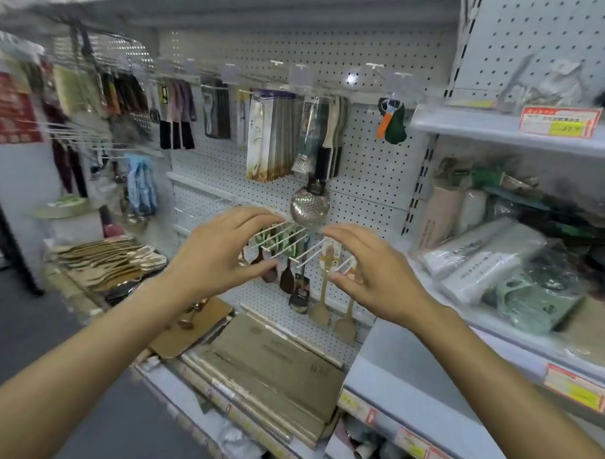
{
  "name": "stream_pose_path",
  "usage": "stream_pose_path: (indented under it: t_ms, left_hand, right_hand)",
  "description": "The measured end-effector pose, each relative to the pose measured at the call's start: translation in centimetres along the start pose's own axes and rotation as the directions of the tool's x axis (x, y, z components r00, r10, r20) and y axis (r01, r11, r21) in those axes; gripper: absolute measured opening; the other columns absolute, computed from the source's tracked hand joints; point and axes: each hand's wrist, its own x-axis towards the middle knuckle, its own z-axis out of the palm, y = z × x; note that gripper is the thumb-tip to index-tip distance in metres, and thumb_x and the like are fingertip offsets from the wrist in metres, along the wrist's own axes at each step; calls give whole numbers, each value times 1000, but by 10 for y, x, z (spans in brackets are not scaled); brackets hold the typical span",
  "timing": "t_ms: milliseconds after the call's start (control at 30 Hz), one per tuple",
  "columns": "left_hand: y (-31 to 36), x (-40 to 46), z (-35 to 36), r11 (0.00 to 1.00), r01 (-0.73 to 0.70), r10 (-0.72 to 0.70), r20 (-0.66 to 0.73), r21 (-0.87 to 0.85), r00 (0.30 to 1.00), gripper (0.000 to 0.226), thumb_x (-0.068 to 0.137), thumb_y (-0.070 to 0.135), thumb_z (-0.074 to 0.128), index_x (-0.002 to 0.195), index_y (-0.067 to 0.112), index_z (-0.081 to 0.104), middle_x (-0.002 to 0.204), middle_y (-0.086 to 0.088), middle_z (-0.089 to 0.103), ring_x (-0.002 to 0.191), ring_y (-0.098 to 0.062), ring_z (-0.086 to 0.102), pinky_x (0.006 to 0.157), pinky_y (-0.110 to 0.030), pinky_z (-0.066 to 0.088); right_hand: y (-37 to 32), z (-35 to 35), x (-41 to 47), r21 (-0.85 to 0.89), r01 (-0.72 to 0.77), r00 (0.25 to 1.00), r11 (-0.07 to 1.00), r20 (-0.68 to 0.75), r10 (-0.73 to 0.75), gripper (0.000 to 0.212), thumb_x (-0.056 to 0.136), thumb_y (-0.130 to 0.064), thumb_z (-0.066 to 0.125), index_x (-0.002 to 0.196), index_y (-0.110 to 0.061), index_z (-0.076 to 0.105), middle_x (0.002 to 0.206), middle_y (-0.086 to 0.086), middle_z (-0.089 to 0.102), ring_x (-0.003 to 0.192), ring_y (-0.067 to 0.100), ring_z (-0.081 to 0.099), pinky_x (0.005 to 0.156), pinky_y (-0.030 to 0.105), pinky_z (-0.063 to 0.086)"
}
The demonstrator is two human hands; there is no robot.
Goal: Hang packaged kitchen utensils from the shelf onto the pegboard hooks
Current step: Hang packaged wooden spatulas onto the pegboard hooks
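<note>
While both hands hover empty before the hooks (287, 244) | left hand (213, 250) and right hand (374, 280): fingers loosely spread, holding nothing | packaged utensils (108, 260) lie on the shelf left of the hooks | likely light, slippery film; pinch by the hang-hole.

Pegboard hooks (295, 244): white wire prongs between my two hands, pointing toward me.
Hung utensils (321, 297): wooden spatulas and dark spoons, hanging upright below my fingers.
Shelf stock (108, 258): flat packaged utensils, piled left of my left hand.
</note>
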Motion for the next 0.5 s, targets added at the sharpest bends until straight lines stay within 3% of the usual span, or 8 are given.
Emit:
stream_pose_path:
  t_ms: [133, 333, 500]
  left_hand:
    - [-28, -14, -2, 998, 7, -9, 35, 58, 999, 62, 91, 60, 58, 144, 30, 45, 141, 11, 52, 132, -11, 48, 104, -37, 49]
    - [-90, -46, -3, 996, 20, -23, 31, 92, 999, 61, 90, 54, 63, 143, 27, 47, 139, 8, 54, 130, -11, 49, 109, -32, 42]
    - [-161, -72, -6, 995, 33, -39, 58, 97, 998, 63, 90, 58, 60, 144, 29, 45, 141, 9, 53, 133, -12, 47, 110, -35, 43]
  right_hand:
    - [-14, 23, 24, 33, 9, 1000, 999, 26, -10, 62, 92, -44, 62, 146, -28, 39, 148, -12, 43, 135, 10, 40, 104, 38, 45]
    - [-46, 74, 69, 4, 41, 998, 999, 42, -41, 63, 92, -47, 59, 148, -30, 35, 150, -13, 40, 135, 6, 39, 106, 33, 43]
    - [-78, 126, 120, 22, 39, 998, 999, 56, -40, 65, 92, -50, 59, 149, -32, 32, 151, -15, 37, 137, 5, 36, 109, 33, 41]
